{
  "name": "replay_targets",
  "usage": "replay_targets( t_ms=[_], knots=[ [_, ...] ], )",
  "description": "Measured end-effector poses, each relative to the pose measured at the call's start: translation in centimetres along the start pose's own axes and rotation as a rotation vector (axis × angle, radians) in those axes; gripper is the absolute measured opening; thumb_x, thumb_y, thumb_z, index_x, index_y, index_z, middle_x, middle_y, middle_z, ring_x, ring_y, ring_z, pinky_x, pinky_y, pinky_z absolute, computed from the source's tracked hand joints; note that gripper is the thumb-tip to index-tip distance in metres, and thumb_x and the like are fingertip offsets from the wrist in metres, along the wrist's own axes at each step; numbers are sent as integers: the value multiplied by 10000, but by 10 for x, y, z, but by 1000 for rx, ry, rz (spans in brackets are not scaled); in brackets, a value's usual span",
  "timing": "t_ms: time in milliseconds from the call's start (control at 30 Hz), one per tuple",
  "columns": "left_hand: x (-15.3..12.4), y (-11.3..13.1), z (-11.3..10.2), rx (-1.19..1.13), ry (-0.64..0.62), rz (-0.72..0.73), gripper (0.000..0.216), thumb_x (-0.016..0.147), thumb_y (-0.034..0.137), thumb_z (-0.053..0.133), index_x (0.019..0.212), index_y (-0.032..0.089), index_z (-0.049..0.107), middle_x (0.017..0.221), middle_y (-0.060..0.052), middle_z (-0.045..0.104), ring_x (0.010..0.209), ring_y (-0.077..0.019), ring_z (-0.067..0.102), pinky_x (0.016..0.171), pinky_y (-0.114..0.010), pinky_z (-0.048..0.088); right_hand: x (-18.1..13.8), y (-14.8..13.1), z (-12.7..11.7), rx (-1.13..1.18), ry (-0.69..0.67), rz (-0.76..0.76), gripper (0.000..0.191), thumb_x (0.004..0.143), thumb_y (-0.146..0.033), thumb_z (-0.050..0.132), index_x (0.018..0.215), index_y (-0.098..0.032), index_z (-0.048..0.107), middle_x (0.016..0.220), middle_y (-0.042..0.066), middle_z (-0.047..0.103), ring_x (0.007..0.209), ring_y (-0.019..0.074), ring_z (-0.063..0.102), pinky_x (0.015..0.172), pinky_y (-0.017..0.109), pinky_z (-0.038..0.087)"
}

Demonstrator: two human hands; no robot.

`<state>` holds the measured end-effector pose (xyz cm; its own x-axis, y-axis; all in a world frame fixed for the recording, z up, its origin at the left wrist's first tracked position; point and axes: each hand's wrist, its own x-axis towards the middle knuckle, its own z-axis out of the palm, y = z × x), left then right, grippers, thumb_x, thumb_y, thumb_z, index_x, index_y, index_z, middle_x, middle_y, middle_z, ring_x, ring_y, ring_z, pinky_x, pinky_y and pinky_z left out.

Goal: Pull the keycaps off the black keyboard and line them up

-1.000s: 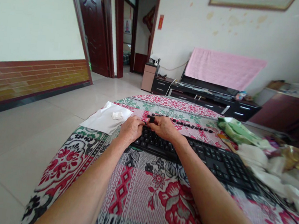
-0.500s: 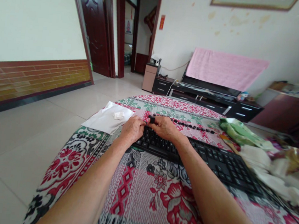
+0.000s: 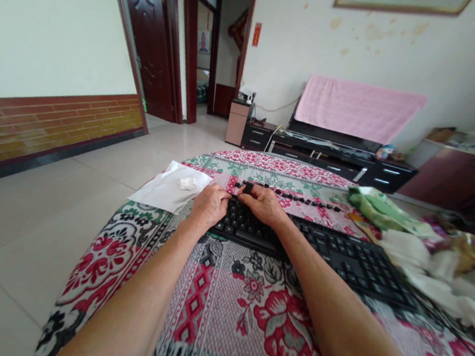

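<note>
A black keyboard [image 3: 339, 257] lies across the flowered tablecloth [image 3: 228, 301]. My left hand [image 3: 209, 204] rests on the keyboard's left end with its fingers curled down onto the keys. My right hand [image 3: 263, 203] is beside it, its fingertips pinching a small black keycap [image 3: 248, 187] just above the keyboard's far edge. A row of loose black keycaps [image 3: 303, 199] is lined up on the cloth behind the keyboard, running right from my right hand.
A white paper sheet [image 3: 164, 190] with a crumpled tissue [image 3: 186, 183] lies at the table's left edge. Green and white plastic bags [image 3: 386, 213] are piled at the right. Beyond stand a TV cabinet [image 3: 333, 157] under a pink cloth, and open tiled floor at left.
My right hand has shifted slightly with the keycap at its fingertips; the left hand stays on the keyboard's left end. The view has barely moved.
</note>
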<state>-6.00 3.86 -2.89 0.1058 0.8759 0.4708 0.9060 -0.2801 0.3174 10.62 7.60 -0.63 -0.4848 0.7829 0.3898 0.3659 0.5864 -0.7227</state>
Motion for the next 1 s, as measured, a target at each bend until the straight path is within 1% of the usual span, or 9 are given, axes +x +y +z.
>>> replay_targets(
  t_ms=[167, 267, 400, 567, 700, 767, 867, 1000],
  knots=[
    [0, 0, 0, 1, -2, -10, 260, 789, 161, 477, 876, 206, 718, 905, -47, 665, 881, -175, 596, 855, -294, 469, 2, 2, 1, 52, -3, 55, 142, 731, -292, 534, 754, -178, 616, 730, 6, 626, 710, 142, 548, 706, 273, 419],
    [0, 1, -1, 0, -4, -17, 257, 787, 157, 481, 874, 210, 717, 910, -44, 666, 881, -170, 597, 858, -293, 468, 2, 4, 0, 106, 28, 109, 190, 737, -320, 521, 800, -167, 615, 704, 5, 607, 659, 130, 530, 651, 264, 422],
    [0, 2, -1, -5, 4, -23, 256, 792, 161, 479, 870, 210, 718, 914, -40, 666, 879, -167, 594, 851, -286, 471, 0, 8, -3, 158, 68, 94, 204, 743, -326, 523, 823, -159, 608, 696, 4, 587, 631, 119, 509, 628, 253, 415],
    [0, 2, 0, -7, 9, -19, 259, 794, 163, 475, 873, 199, 719, 911, -54, 667, 880, -177, 594, 853, -300, 472, -2, 9, -7, 113, 43, 55, 195, 757, -317, 510, 806, -162, 617, 680, -1, 578, 631, 121, 504, 633, 252, 407],
    [0, 1, 0, 5, 8, -7, 254, 790, 159, 481, 870, 204, 718, 904, -48, 668, 876, -172, 592, 852, -292, 474, -3, 4, -9, 23, -20, -47, 208, 784, -322, 492, 793, -171, 636, 747, 9, 612, 735, 141, 542, 717, 265, 412],
    [0, 1, 0, 16, 7, -7, 254, 792, 161, 481, 872, 208, 717, 903, -44, 667, 876, -171, 592, 845, -288, 476, -2, 2, -9, -11, -49, -71, 201, 791, -310, 492, 804, -179, 644, 782, 14, 630, 766, 148, 551, 739, 269, 414],
    [0, 1, -1, 20, 6, -13, 254, 795, 165, 480, 875, 212, 716, 908, -46, 663, 880, -172, 590, 846, -293, 474, 0, -2, -9, -78, -93, -49, 195, 791, -304, 507, 810, -187, 661, 764, 17, 643, 739, 155, 552, 696, 267, 417],
    [0, 2, -1, 7, 4, -15, 256, 802, 168, 473, 876, 204, 715, 915, -50, 661, 877, -176, 587, 848, -304, 470, 2, -8, -8, -180, -96, -22, 196, 783, -297, 525, 742, -170, 669, 677, 24, 625, 667, 147, 532, 611, 257, 392]
  ],
)
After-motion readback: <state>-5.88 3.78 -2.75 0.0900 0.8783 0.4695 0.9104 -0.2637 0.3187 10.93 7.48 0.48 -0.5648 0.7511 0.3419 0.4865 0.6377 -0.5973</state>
